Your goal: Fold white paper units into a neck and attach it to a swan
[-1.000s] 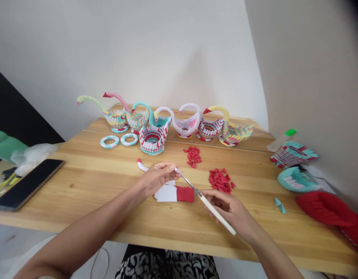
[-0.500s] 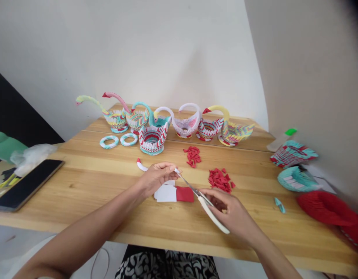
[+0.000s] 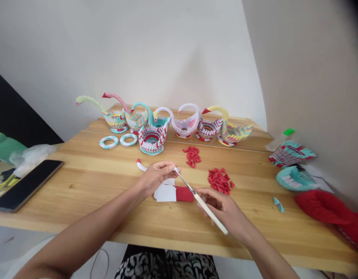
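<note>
Between its fingertips, my left hand (image 3: 158,175) pinches a small white piece of paper (image 3: 175,169). My right hand (image 3: 218,205) grips white-handled scissors (image 3: 209,212), whose blade tips touch that piece. Below my left hand lie a stack of white paper rectangles (image 3: 166,193) and red paper (image 3: 185,194). A curved white neck piece with a red tip (image 3: 140,165) lies partly hidden behind my left hand. Two piles of small folded red pieces, one farther back (image 3: 192,155) and one nearer (image 3: 219,181), rest on the wooden table.
Several folded-paper swans (image 3: 235,131) stand along the back, with a striped paper bowl (image 3: 152,139) and two paper rings (image 3: 108,142) before them. A dark tablet (image 3: 28,184) lies left. At right are a turquoise paper piece (image 3: 296,178) and a red one (image 3: 327,207).
The scissors have turned and their handles have come together. My right hand has shifted slightly left; my left hand stays nearly still.
</note>
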Action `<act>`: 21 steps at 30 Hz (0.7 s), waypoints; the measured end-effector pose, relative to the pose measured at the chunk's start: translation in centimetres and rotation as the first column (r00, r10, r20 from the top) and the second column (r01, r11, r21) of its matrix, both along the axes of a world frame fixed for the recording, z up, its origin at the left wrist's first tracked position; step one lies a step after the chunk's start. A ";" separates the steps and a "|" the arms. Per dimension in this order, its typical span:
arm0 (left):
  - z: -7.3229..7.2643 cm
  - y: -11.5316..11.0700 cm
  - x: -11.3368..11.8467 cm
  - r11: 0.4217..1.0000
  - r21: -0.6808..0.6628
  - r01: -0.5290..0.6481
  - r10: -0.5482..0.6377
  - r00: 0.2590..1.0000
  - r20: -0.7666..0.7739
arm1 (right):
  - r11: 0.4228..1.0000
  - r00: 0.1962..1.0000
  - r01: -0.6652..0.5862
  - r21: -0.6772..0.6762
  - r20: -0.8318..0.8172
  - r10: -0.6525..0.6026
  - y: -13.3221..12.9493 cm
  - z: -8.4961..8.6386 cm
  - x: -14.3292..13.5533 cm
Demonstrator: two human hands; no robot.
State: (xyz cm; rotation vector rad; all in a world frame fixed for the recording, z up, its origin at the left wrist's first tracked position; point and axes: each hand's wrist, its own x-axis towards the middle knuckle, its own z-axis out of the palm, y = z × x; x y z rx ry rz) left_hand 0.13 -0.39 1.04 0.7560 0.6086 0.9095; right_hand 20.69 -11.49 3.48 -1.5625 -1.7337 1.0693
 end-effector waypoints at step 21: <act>-0.4 0.4 -0.5 0.994 -0.103 0.021 -0.018 0.999 0.029 | 0.928 0.946 -0.059 0.369 0.317 -0.066 -0.4 -0.8 0.6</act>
